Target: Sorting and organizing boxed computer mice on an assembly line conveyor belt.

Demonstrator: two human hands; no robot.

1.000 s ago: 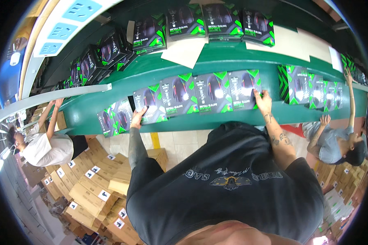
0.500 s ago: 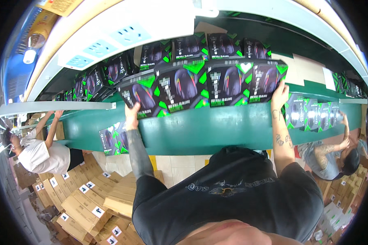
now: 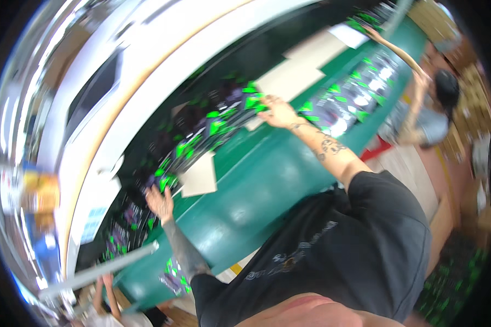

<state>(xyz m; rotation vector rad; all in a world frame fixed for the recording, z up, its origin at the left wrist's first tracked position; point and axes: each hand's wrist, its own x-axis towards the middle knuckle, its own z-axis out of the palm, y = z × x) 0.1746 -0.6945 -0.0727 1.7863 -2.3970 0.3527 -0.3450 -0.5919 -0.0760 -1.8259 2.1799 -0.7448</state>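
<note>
Along the far side of the green bench (image 3: 251, 182), the left hand (image 3: 160, 205) and right hand (image 3: 279, 111) bracket a row of black-and-green boxes (image 3: 217, 124) (through the blur, I cannot tell whether either grips them).

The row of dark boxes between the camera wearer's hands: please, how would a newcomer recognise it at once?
Start from the long green bench; look to its far side. There, a row of blurred black-and-green boxes slants between the left hand and right hand. Unlike the boxes farther right, it has one of these hands at each end.
</note>
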